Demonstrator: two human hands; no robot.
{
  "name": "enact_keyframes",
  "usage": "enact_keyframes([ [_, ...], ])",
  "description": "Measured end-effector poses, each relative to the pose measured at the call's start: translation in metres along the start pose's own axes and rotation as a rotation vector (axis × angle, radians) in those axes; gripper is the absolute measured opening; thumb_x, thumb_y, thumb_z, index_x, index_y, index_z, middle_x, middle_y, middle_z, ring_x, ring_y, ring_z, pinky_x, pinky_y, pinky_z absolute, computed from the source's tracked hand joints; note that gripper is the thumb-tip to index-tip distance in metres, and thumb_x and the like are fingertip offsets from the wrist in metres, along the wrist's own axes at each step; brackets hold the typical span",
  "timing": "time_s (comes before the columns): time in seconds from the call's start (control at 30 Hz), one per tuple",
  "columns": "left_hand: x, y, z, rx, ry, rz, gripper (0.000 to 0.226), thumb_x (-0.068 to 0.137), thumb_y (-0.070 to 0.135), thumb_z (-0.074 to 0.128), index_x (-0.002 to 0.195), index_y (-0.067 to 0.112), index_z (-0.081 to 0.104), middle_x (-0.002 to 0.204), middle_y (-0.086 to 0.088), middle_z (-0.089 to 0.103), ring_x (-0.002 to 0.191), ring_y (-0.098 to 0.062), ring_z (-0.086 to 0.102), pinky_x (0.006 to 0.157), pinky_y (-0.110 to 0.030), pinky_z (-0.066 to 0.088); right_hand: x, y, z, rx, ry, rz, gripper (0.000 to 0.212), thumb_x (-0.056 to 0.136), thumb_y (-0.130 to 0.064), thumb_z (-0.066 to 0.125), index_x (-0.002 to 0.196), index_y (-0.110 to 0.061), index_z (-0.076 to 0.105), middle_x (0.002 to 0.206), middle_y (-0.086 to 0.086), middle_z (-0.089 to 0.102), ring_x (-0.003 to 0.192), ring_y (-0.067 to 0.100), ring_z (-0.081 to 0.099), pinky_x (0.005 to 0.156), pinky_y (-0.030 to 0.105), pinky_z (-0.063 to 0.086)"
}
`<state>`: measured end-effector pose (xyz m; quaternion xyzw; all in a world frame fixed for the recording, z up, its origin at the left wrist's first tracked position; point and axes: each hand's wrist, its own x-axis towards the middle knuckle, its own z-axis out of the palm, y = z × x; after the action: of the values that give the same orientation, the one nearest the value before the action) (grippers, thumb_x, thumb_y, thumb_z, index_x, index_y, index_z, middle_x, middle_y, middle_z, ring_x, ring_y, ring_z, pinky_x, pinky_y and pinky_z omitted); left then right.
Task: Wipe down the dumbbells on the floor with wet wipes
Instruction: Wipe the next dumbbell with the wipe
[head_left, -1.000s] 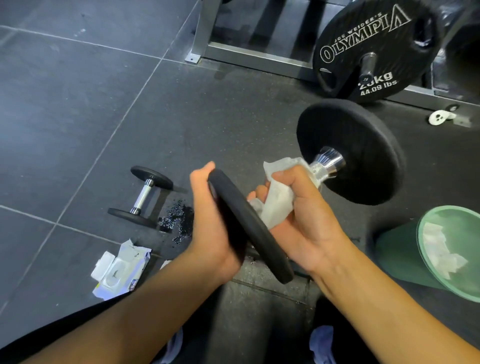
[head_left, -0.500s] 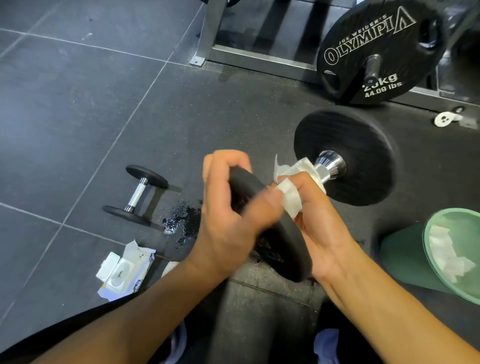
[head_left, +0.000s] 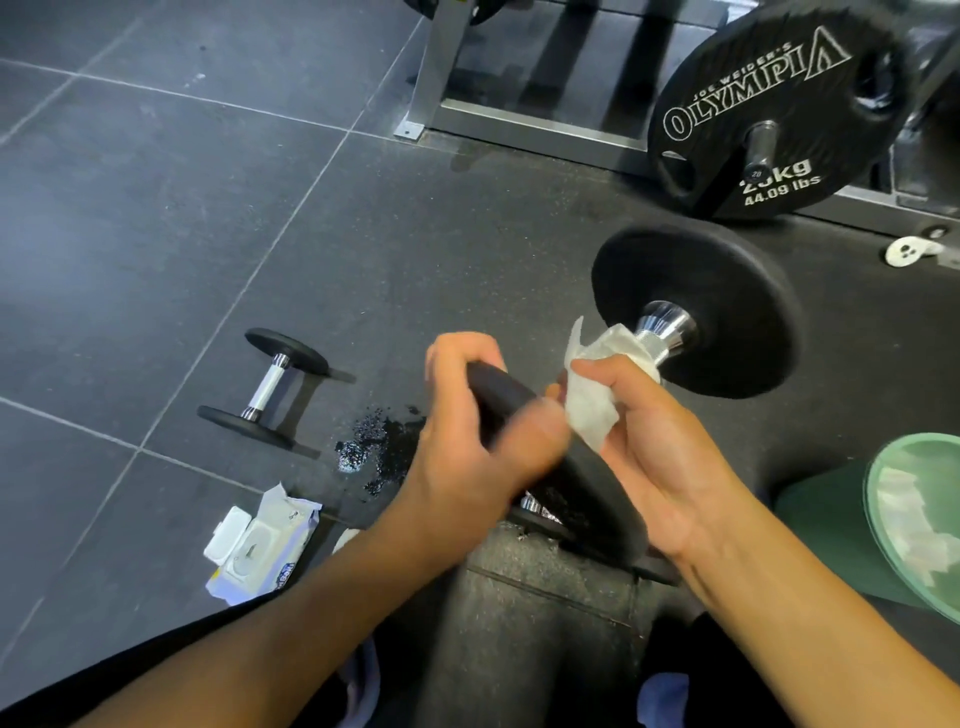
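I hold a large black dumbbell with a chrome handle above the floor at centre right. My left hand grips the rim of its near plate. My right hand is closed on a white wet wipe wrapped around the handle, which is mostly hidden. A small dumbbell with black ends lies on the floor to the left. An open pack of wet wipes lies at lower left.
A wet patch darkens the floor between the small dumbbell and my hands. A green bin with used wipes stands at right. A 20 kg Olympia plate hangs on a metal rack behind. My knees are below.
My left hand shifted from cupping the near plate's edge to gripping over its rim. My right hand with the wipe slid along the handle toward the near plate. The dumbbell turned slightly.
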<state>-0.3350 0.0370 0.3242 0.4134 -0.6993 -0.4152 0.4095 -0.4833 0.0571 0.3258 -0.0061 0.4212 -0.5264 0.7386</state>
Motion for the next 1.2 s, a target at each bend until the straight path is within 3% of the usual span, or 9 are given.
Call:
enact_keyframes([
  [0.1,-0.018,-0.019,0.001,0.527,-0.06,0.525,0.051,0.072,0.058,0.075,0.099,0.023,0.049,0.107,-0.004,0.038,0.101,-0.024,0.046,0.095,-0.045,0.04,0.003,0.002,0.0,0.026,-0.002,0.117,0.043,0.088,-0.022,0.067,0.123,-0.001,0.054,0.11,0.02,0.067,0.1,0.032,0.07,0.088,0.041,0.058],
  [0.23,-0.039,-0.016,0.011,0.801,-0.203,0.866,0.021,0.085,0.04,0.072,0.097,0.026,0.061,0.109,0.004,0.046,0.11,-0.015,0.048,0.103,-0.049,0.035,0.005,0.004,-0.002,0.044,0.039,0.21,0.019,0.088,-0.026,0.065,0.091,-0.009,0.059,0.071,0.005,0.059,0.062,0.018,0.063,0.06,0.026,0.055],
  [0.3,-0.036,-0.002,-0.002,0.64,-0.24,0.716,0.019,0.09,0.043,0.067,0.092,0.024,0.068,0.105,0.005,0.049,0.105,-0.017,0.053,0.102,-0.046,0.036,0.005,0.009,-0.003,0.062,0.048,0.243,0.028,0.089,-0.025,0.066,0.101,0.0,0.061,0.077,0.013,0.065,0.065,0.022,0.068,0.059,0.029,0.058],
  [0.43,0.015,-0.002,-0.064,0.211,-0.082,0.228,0.008,0.09,0.021,0.067,0.09,0.013,0.069,0.092,0.0,0.063,0.089,-0.016,0.06,0.085,-0.025,0.047,0.019,0.025,-0.006,0.06,0.093,0.212,0.075,0.085,-0.013,0.073,0.15,-0.01,0.038,0.135,0.033,0.059,0.12,0.043,0.063,0.106,0.058,0.046],
  [0.63,0.092,-0.183,-0.191,0.484,0.073,-0.662,0.012,0.092,0.02,0.067,0.084,0.014,0.062,0.076,-0.002,0.061,0.076,-0.023,0.059,0.068,-0.029,0.045,0.042,0.054,-0.006,-0.029,0.109,0.163,0.045,0.091,-0.009,0.064,0.13,-0.026,0.049,0.115,0.035,0.068,0.1,0.05,0.071,0.087,0.064,0.056],
  [0.77,0.069,-0.296,-0.262,0.746,-0.052,-0.83,0.02,0.091,0.028,0.071,0.09,0.009,0.064,0.095,-0.017,0.072,0.1,-0.039,0.068,0.085,-0.043,0.053,0.062,0.076,0.007,-0.111,0.178,0.112,0.03,0.095,-0.002,0.058,0.12,-0.017,0.055,0.091,0.02,0.068,0.07,0.039,0.075,0.058,0.049,0.062],
  [0.93,0.049,-0.359,-0.304,0.815,0.014,-1.045,0.06,0.093,0.04,0.071,0.145,0.017,0.05,0.15,-0.027,0.036,0.127,-0.05,0.053,0.114,-0.048,0.043,0.126,0.115,0.015,-0.122,0.253,0.128,0.036,0.096,0.0,0.056,0.126,-0.019,0.053,0.118,0.026,0.063,0.11,0.051,0.066,0.066,0.053,0.062],
  [1.07,0.049,-0.406,-0.327,0.67,0.094,-1.142,0.068,0.1,0.051,0.058,0.157,0.02,0.039,0.151,-0.025,0.05,0.138,-0.045,0.047,0.113,-0.05,0.045,0.177,0.144,0.012,-0.13,0.271,0.148,0.032,0.097,0.002,0.054,0.119,-0.021,0.054,0.111,0.021,0.062,0.09,0.049,0.07,0.068,0.055,0.06],
  [1.2,0.047,-0.443,-0.334,0.539,0.132,-1.236,0.073,0.101,0.053,0.057,0.162,0.024,0.031,0.157,-0.018,0.044,0.132,-0.046,0.051,0.086,-0.054,0.06,0.22,0.17,-0.009,-0.166,0.32,0.157,0.034,0.095,0.006,0.054,0.119,-0.018,0.052,0.104,0.018,0.059,0.079,0.046,0.073,0.09,0.073,0.049],
])
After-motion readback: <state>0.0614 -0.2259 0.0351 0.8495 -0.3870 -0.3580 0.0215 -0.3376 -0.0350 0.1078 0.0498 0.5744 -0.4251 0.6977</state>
